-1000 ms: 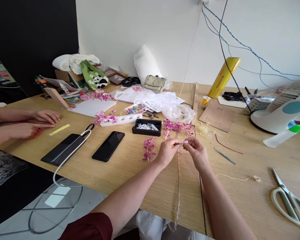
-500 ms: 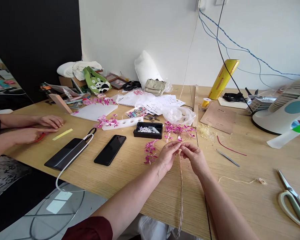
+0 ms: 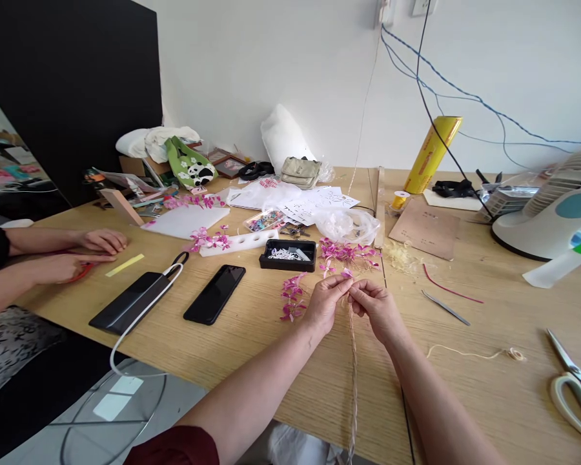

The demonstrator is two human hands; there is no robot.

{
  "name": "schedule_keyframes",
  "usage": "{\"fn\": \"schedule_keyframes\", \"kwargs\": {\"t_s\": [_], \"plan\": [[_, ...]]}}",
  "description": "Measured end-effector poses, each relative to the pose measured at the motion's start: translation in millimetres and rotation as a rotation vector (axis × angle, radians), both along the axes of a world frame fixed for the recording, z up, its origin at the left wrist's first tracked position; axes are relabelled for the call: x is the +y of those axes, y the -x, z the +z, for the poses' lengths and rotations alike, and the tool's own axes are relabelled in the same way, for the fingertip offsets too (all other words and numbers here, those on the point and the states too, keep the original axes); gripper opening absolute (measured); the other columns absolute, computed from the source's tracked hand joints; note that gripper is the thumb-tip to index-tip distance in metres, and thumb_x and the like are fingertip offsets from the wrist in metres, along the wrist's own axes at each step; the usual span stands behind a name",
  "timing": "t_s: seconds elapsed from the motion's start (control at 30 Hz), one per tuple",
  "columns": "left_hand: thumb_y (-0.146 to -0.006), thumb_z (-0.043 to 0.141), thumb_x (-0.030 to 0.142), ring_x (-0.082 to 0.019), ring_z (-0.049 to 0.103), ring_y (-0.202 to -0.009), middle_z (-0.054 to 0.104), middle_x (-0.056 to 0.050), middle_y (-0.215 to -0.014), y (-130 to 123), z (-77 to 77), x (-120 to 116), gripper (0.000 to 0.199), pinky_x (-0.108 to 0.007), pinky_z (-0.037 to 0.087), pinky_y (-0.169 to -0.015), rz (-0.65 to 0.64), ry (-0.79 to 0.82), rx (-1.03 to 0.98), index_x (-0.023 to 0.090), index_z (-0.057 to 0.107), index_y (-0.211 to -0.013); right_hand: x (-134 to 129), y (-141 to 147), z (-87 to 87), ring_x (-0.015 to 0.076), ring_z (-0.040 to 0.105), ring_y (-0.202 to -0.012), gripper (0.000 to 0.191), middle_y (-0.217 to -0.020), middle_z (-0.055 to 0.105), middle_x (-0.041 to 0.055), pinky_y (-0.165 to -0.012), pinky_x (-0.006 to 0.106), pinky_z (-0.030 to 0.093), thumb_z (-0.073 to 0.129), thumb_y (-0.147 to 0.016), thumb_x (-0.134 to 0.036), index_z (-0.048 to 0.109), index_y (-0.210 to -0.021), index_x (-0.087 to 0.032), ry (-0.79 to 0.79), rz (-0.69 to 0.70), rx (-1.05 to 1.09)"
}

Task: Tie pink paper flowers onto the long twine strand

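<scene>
My left hand point(image 3: 325, 302) is closed in a pinch at the stem of a small pink flower point(image 3: 347, 274). Right beside it, my right hand point(image 3: 375, 307) pinches the upper end of a twisted beige cord point(image 3: 353, 374), which hangs down past the table's front edge. The fingertips of both hands meet, and the exact join of flower and cord is hidden between them. Pink flower sprigs point(image 3: 293, 297) lie just left of my left hand. Behind my hands is a larger bunch of pink flowers point(image 3: 346, 250).
A black tray point(image 3: 287, 256) of small white pieces and a phone point(image 3: 215, 294) lie to the left. Tweezers point(image 3: 445, 307), a red cord point(image 3: 452, 284) and scissors point(image 3: 574, 381) are on the right. At far left, a co-worker's hands point(image 3: 101, 242) rest near a yellow strip point(image 3: 124, 265).
The view has shifted slightly. My hands stay together, with the pink flower now showing just above my left fingertips. The co-worker's hands have hardly moved.
</scene>
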State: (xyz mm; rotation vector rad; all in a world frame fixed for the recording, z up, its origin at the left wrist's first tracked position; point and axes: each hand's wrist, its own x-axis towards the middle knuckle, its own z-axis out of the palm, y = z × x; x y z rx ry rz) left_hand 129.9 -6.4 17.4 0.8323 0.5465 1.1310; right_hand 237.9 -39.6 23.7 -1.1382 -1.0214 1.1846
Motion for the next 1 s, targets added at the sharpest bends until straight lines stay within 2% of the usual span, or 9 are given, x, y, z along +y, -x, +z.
{"fn": "schedule_keyframes", "kwargs": {"t_s": [0.2,0.33,0.53,0.73,1.0], "plan": [[-0.061,0.073,0.030,-0.007,0.047,-0.062,0.054,0.002,-0.064,-0.3,-1.5,0.0,0.022,-0.022,0.035,-0.063,0.025,0.027,-0.009,0.012,0.062,-0.067,-0.9,3.4,1.1,0.0070,0.039,-0.040,0.024,-0.049,0.051,-0.0041,-0.039,0.021,0.029,0.068,-0.066,-0.039,0.056,-0.065,-0.018,-0.018,-0.039,-0.054],[-0.065,0.070,0.031,-0.006,0.043,-0.058,0.049,0.002,-0.062,0.5,-0.2,-0.5,0.022,-0.022,0.034,-0.059,-0.003,0.013,-0.039,0.012,0.060,-0.067,-2.5,3.1,3.6,0.0076,0.041,-0.042,0.025,-0.051,0.052,-0.0030,-0.040,0.021,0.031,0.065,-0.069,-0.042,0.056,-0.065,-0.018,-0.034,-0.006,-0.068],[-0.070,0.065,0.032,-0.007,0.041,-0.057,0.046,0.002,-0.060,1.3,3.3,-3.1,0.022,-0.022,0.033,-0.057,-0.027,-0.039,-0.012,0.012,0.058,-0.065,-3.2,1.7,3.2,0.0073,0.042,-0.041,0.025,-0.054,0.056,-0.0019,-0.040,0.021,0.031,0.066,-0.069,-0.041,0.058,-0.066,-0.018,-0.024,0.010,0.014],[-0.071,0.065,0.029,-0.006,0.043,-0.056,0.047,0.002,-0.060,0.7,2.5,-3.3,0.019,-0.022,0.034,-0.056,0.002,-0.067,-0.021,0.012,0.058,-0.067,-3.3,2.9,3.7,0.0062,0.043,-0.042,0.025,-0.057,0.057,-0.0013,-0.040,0.020,0.030,0.068,-0.067,-0.039,0.057,-0.065,-0.017,0.006,0.012,0.095],[-0.067,0.069,0.030,-0.006,0.045,-0.055,0.052,0.002,-0.063,-0.7,-1.0,-1.6,0.021,-0.023,0.035,-0.057,0.002,-0.037,-0.020,0.012,0.060,-0.071,-3.0,1.3,1.5,0.0061,0.043,-0.043,0.023,-0.057,0.057,-0.0005,-0.041,0.020,0.030,0.066,-0.069,-0.037,0.058,-0.064,-0.016,0.000,0.031,0.072]]}}
